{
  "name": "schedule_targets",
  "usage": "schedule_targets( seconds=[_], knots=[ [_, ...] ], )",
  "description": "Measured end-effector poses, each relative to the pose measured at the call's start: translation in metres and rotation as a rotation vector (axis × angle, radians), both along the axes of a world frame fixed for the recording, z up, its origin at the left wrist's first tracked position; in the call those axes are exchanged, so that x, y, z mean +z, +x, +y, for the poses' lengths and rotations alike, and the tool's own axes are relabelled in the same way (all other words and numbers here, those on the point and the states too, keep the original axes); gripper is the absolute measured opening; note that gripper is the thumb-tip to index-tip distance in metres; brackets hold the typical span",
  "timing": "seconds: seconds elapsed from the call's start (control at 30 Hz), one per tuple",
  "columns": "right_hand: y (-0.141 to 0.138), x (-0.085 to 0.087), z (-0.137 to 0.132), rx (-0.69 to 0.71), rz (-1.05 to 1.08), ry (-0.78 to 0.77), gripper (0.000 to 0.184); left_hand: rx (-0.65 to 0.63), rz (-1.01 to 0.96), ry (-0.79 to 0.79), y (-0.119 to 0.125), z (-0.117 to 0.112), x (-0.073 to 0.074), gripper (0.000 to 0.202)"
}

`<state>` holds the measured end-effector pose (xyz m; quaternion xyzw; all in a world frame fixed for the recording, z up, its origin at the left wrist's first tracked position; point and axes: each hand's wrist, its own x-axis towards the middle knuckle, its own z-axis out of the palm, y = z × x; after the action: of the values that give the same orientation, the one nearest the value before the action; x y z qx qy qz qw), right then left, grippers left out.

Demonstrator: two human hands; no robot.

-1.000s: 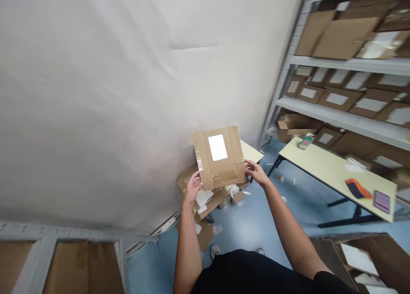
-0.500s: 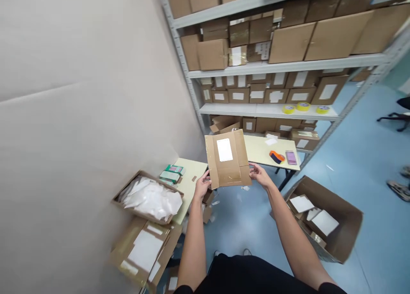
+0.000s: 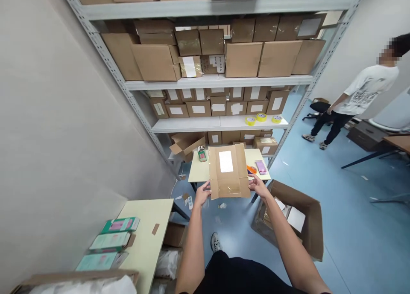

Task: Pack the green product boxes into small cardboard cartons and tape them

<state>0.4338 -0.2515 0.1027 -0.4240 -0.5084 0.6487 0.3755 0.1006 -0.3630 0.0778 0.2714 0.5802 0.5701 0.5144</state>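
Observation:
An opened-out cardboard box (image 3: pixel 237 170) with a white label (image 3: pixel 226 161) is held up in front of me, between both hands. My left hand (image 3: pixel 203 193) is closed on its lower left edge. On the lower right edge, my right hand (image 3: pixel 256 185) pinches the same cardboard. Behind it stands a small pale table (image 3: pixel 198 168), partly hidden, bearing a green box (image 3: pixel 202 154), an orange tape dispenser (image 3: pixel 252 169) and a purple item (image 3: pixel 261 167), which is blurred out.
A metal shelf rack (image 3: pixel 192 124) full of boxes rises ahead, with yellow tape rolls (image 3: pixel 261 117) on one shelf. A large open carton (image 3: pixel 312 230) stands at right. At left is another table (image 3: pixel 150 213) with green boxes (image 3: pixel 110 240). A person (image 3: pixel 365 89) walks at far right.
My view has turned right and come closer to the rack and small table. Both hands still hold the cardboard in much the same pose. A person has come into view at right.

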Motion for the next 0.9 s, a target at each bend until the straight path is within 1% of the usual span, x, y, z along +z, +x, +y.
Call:
schedule_targets(
  seconds=[0.1, 0.2, 0.33, 0.43, 0.5, 0.57, 0.6, 0.67, 0.73, 0.8, 0.9],
  knots=[
    [-0.025, 0.001, 0.041, -0.034, -0.024, 0.012, 0.069, -0.02, 0.019, -0.009, -0.027, 0.053, 0.003, 0.081],
    [-0.05, 0.0, 0.076, -0.076, -0.035, 0.028, 0.069, -0.034, 0.036, -0.009, -0.053, 0.096, 0.008, 0.082],
    [-0.072, -0.007, 0.112, -0.105, -0.023, 0.022, 0.069, -0.03, 0.073, -0.025, -0.078, 0.135, 0.008, 0.08],
    [-0.08, -0.018, 0.138, -0.113, -0.001, 0.017, 0.069, -0.031, 0.129, -0.045, -0.087, 0.158, 0.004, 0.083],
    [-0.082, -0.028, 0.158, -0.102, 0.001, 0.008, 0.069, -0.047, 0.175, -0.068, -0.089, 0.173, 0.001, 0.091],
    [-0.082, -0.038, 0.179, -0.079, -0.003, -0.015, 0.069, -0.069, 0.219, -0.097, -0.088, 0.188, -0.002, 0.092],
    [-0.082, -0.044, 0.19, -0.063, -0.003, -0.03, 0.069, -0.078, 0.24, -0.115, -0.088, 0.196, -0.003, 0.089],
    [-0.083, -0.056, 0.211, -0.028, 0.004, -0.062, 0.07, -0.08, 0.29, -0.149, -0.088, 0.21, -0.005, 0.075],
    [-0.086, -0.07, 0.23, -0.002, -0.005, -0.078, 0.07, -0.06, 0.365, -0.194, -0.089, 0.222, -0.007, 0.064],
    [-0.09, -0.086, 0.244, 0.003, -0.09, -0.075, 0.07, -0.032, 0.467, -0.247, -0.088, 0.232, -0.009, 0.057],
    [-0.096, -0.112, 0.25, -0.025, -0.361, -0.089, 0.072, -0.044, 0.62, -0.373, -0.078, 0.245, -0.015, 0.048]
  ],
)
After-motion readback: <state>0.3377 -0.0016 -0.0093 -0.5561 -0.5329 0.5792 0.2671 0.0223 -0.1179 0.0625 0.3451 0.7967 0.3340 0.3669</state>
